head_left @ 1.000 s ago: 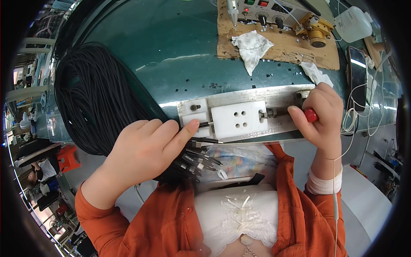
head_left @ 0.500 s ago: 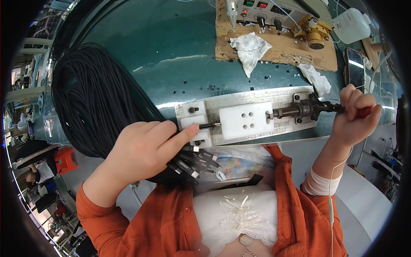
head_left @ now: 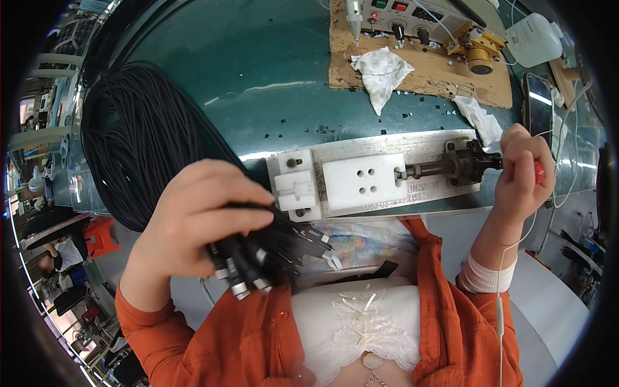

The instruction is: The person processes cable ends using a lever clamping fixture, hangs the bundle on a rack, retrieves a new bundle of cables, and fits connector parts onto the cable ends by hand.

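My left hand [head_left: 203, 216] is closed round black cables, with their black and silver connector ends [head_left: 238, 271] hanging below the fingers; motion blurs it. More cable ends [head_left: 313, 235] lie at the table's front edge. My right hand [head_left: 523, 169] grips the red handle [head_left: 539, 172] of a dark push clamp [head_left: 463, 166]. The clamp's rod meets a white sliding block [head_left: 342, 180] with several round holes. Facing that block is a slotted white holder [head_left: 295, 191], its slot bare. Both sit on a metal base plate [head_left: 425, 143].
A big looped bundle of black cables [head_left: 138, 138] covers the table's left side. Behind the fixture, a control box [head_left: 412, 22] stands on cardboard [head_left: 438, 84], with crumpled white wipes [head_left: 382, 72], a phone [head_left: 538, 103] and a white bottle [head_left: 534, 40]. Black scraps litter the green tabletop [head_left: 258, 58].
My left hand has left the slotted holder, where a finger pressed a connector, and moved left and down to the cable ends. My right hand, the handle and the sliding block have shifted left.
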`<control>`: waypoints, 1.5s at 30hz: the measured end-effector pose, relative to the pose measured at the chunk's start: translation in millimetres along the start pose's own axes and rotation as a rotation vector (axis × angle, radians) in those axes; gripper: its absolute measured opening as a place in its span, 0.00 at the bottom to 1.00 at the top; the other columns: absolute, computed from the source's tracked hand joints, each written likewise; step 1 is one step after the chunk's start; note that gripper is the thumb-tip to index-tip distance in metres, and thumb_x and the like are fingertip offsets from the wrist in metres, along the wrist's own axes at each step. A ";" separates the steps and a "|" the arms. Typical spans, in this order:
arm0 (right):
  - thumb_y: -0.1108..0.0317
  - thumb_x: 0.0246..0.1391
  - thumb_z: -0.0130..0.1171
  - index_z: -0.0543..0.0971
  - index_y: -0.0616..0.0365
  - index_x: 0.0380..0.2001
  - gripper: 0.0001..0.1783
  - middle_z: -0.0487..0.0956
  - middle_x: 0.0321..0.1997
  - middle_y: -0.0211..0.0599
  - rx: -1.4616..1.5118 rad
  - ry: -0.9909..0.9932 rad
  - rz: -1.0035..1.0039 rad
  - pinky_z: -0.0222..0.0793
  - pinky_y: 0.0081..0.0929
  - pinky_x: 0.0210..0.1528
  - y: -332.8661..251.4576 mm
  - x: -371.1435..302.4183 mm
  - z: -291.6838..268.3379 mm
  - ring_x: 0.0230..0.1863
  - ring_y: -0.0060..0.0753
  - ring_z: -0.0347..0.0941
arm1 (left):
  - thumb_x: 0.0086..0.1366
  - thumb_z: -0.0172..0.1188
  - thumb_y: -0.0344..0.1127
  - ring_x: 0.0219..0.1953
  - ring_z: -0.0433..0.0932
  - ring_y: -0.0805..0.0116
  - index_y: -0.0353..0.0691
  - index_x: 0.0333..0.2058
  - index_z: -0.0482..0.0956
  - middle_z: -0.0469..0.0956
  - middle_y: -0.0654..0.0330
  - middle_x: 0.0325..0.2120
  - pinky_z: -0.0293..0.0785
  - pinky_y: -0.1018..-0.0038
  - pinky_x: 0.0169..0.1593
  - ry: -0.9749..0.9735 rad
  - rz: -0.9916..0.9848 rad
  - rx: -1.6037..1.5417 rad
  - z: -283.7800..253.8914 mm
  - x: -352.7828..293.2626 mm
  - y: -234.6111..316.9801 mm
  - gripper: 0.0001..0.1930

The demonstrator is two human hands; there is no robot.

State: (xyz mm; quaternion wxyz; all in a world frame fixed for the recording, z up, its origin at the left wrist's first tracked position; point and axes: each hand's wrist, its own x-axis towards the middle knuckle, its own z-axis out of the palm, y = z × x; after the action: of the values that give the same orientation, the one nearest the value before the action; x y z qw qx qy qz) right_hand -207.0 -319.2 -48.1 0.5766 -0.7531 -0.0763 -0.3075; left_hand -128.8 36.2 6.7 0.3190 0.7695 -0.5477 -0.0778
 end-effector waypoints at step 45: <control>0.57 0.56 0.47 0.68 0.62 0.18 0.20 0.61 0.15 0.30 -0.125 -0.128 0.032 0.48 0.22 0.20 -6.6 -2.5 7.6 0.18 0.23 0.56 | 0.43 0.56 0.25 0.24 0.71 0.67 0.40 0.42 0.76 0.71 0.62 0.27 0.67 0.74 0.26 -0.136 -0.110 0.343 13.4 -9.7 5.7 0.22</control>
State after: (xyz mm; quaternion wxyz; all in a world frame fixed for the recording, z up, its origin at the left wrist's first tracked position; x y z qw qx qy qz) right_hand -209.2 -309.5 -45.2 0.5272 -0.8068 -0.0818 -0.2536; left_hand -143.4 38.3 -2.7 0.1410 0.8343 -0.5304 -0.0523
